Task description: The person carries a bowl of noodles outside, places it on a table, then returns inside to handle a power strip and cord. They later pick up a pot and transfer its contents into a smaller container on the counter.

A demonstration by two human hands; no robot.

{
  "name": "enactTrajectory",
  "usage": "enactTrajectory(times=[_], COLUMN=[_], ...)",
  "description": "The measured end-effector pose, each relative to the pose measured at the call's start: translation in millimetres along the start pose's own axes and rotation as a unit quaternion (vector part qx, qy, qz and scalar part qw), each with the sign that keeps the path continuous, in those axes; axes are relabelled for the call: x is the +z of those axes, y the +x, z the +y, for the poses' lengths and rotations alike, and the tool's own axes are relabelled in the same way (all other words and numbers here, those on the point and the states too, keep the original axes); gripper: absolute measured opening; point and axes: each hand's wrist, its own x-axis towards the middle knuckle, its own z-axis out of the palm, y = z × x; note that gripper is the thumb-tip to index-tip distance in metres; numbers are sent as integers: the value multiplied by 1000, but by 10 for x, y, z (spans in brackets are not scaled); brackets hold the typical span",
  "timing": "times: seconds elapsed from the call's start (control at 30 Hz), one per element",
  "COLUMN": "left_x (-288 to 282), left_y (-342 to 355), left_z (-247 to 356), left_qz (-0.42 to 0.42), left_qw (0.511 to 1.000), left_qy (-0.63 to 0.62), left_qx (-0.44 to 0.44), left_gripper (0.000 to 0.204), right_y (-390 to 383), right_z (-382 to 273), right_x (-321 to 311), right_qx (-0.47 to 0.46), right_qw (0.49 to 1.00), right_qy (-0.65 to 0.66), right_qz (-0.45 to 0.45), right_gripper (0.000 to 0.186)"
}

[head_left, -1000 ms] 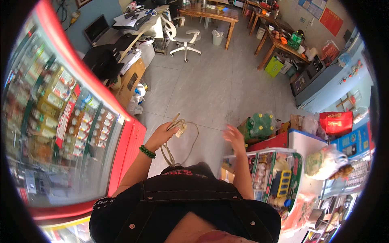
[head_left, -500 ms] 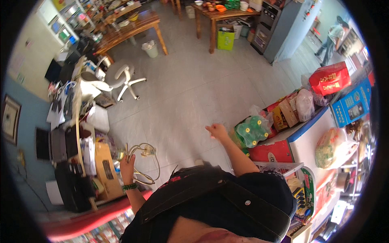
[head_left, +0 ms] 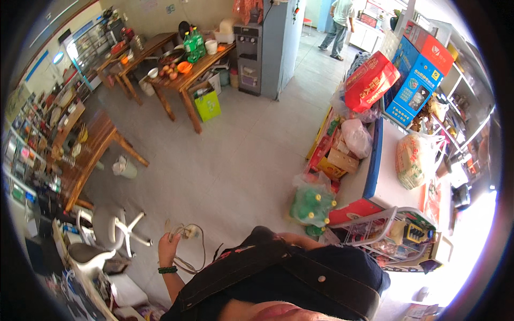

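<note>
The left hand [head_left: 168, 246] curls closed around a cable [head_left: 189, 232], its loops best gathered alongside; the right hand's hidden, grip unclear.

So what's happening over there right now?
A person's left hand is gripping a loosely looped pale cable, its loops spreading to the right of the hand. The right hand is hidden behind the person's body; only part of the right forearm shows. A white-and-grey office chair stands to the left of the cable, and green bottles in clear plastic sit to the right. Farther back, another person is standing past the blue pillar.
</note>
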Motion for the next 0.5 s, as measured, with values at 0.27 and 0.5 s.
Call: enactTrajectory(times=[0.27,0.5], left_x=[662,1287], left_y=[2468,4426], left_z=[1024,2336], left_qz=[-94,-95], left_qw=[988,970], left_qy=[93,97], left_qx=[85,203], left_gripper=[29,30], right_y=[557,1790], right_z=[-412,-1341], right_x=[-1300,-2925], right_qx=[18,3], right_qw=[992,912], right_qy=[-67,294], right_qz=[103,286], right_gripper=[31,31])
